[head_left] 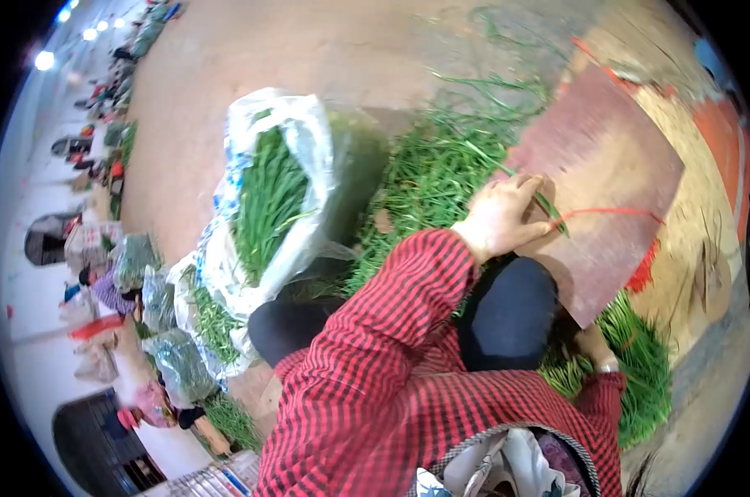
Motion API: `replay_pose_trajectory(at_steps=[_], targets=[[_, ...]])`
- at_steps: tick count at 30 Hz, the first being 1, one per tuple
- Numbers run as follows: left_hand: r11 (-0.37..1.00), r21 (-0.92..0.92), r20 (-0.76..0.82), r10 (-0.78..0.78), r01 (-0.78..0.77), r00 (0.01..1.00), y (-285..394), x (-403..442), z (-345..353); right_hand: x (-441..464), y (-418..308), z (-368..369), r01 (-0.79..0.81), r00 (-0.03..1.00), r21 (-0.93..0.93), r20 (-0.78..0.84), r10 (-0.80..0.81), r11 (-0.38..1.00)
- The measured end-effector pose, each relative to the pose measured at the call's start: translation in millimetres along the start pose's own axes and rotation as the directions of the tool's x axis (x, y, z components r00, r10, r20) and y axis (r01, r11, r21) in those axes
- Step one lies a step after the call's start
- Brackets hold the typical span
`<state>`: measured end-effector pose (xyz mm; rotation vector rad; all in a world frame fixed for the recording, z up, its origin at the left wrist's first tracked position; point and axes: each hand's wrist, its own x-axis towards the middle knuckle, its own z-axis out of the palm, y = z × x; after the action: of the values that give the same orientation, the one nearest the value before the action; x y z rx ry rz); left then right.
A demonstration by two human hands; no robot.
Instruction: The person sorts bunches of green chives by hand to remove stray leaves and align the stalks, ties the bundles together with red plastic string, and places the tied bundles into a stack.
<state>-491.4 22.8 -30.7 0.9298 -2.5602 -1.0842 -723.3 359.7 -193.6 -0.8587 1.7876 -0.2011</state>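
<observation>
My left hand (pixel 507 217) reaches over a reddish-brown board (pixel 615 166), thumb and fingers apart. A thin green stalk (pixel 552 212) runs beneath its fingers across the board's near side. A red tie (pixel 611 210) lies over the board beside the thumb. My right hand (pixel 592 345) is low at the right, by the board's lower corner; its fingers are hidden. Close to it are a bunch of long green leafy stalks (pixel 644 373), like garlic chives, and pale stalk ends (pixel 564 373). Loose green stalks (pixel 441 166) are heaped beyond my left forearm.
A white plastic bag (pixel 313 132) full of green stalks (pixel 271 195) stands left of the heap. Red ties (pixel 642 269) lie by the board's right edge, near scissors (pixel 706 277). Along the far wall sit people (pixel 114 290) among filled bags (pixel 180 364).
</observation>
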Motion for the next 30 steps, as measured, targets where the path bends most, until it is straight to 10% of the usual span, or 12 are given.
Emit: replay_pose_trajectory(at_steps=[3,6,11,13,17,22,30], targets=[[1.0,-0.004,-0.226,-0.02,0.02,0.974,-55.7,-74.3,-62.3,-63.7,-99.4,-38.2,-0.332,0.889,0.075,0.358,0.285,0.94],[0.932,-0.04,-0.451,-0.338,0.36,0.826,-120.7,-180.6,-128.5,-89.1,-169.9,-58.5,-0.394,0.868,0.027,0.338,0.363,0.919],[0.68,0.02,-0.551,-0.605,0.733,0.575,-190.9,-347.9,-189.6,-70.3,-307.6,-82.5,0.173,0.983,-0.147,-0.028,-0.179,0.974],[0.577,-0.144,-0.303,-0.799,0.804,0.519,-192.7,-378.7,-201.5,-51.4,-388.7,-59.1,0.375,0.881,-0.231,-0.212,-0.422,0.898],[0.51,-0.249,-0.293,-0.85,0.823,0.438,-221.8,-426.8,-163.5,-2.5,-535.3,54.0,0.875,0.385,-0.359,0.108,-0.916,0.325],[0.62,-0.628,-0.544,-0.782,0.471,0.304,-230.4,-438.6,-130.9,42.7,-662.5,250.5,0.817,0.036,-0.467,0.626,-0.779,-0.337],[0.75,-0.216,-0.715,-0.558,0.625,0.421,-231.8,-455.8,-137.8,69.1,-700.6,395.9,0.784,0.41,-0.552,0.805,-0.428,-0.286]])
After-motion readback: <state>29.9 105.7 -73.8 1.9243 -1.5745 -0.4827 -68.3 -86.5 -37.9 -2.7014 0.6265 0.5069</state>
